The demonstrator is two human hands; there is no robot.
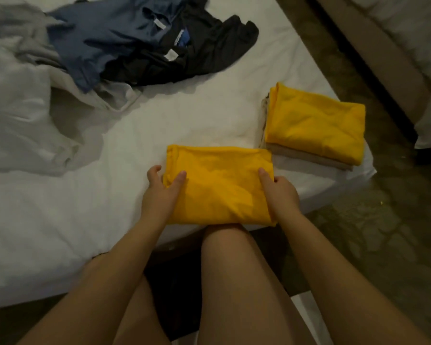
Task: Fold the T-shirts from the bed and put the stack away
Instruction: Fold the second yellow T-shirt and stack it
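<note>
A folded yellow T-shirt [219, 180] lies on the white bed [60, 220] near its front edge. My left hand [163, 190] grips the shirt's left edge, thumb on top and fingers at the side. My right hand [280, 192] holds its right edge, thumb on top. To the right, at the bed's corner, sits a stack [314, 128] with a folded yellow shirt on top and beige ones beneath. Unfolded shirts lie at the back: a blue one [97, 38], a black one [197, 51] and a grey one [18, 33].
A rumpled white duvet [18, 115] covers the bed's left side. My bare knee [224, 245] presses against the bed's edge below the shirt. A dark tiled floor [383, 232] runs on the right, with a second bed [408, 33] beyond.
</note>
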